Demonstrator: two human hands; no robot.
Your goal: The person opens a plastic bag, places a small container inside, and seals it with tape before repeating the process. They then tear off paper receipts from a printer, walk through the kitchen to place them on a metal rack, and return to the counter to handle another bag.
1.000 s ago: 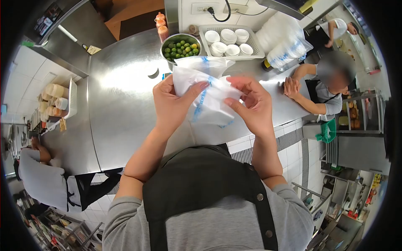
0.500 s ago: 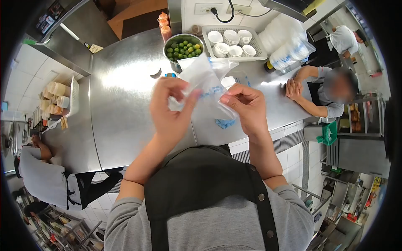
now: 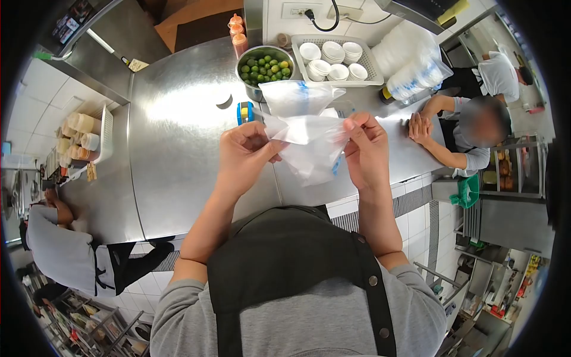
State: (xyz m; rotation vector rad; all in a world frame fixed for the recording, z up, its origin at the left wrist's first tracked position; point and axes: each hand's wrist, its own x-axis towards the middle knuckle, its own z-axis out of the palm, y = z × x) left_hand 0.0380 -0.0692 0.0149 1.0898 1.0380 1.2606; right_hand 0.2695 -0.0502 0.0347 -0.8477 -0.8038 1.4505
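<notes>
Head view: left hand (image 3: 245, 156) and right hand (image 3: 367, 152) each pinch top edge of clear plastic bag (image 3: 310, 146), held spread above steel bench (image 3: 172, 149). Bowl of limes (image 3: 265, 66) and tray of small bowls (image 3: 334, 59) sit beyond. Another person's clasped hands (image 3: 420, 127) rest on bench at right.

Steel counter (image 3: 178, 149) w/ lime bowl (image 3: 251, 92), dish tray (image 3: 333, 84), plastic bag (image 3: 297, 96)

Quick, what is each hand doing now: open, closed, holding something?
Left hand: closed, pinching one edge of the clear plastic bag.
Right hand: closed, pinching the bag's other edge.
</notes>
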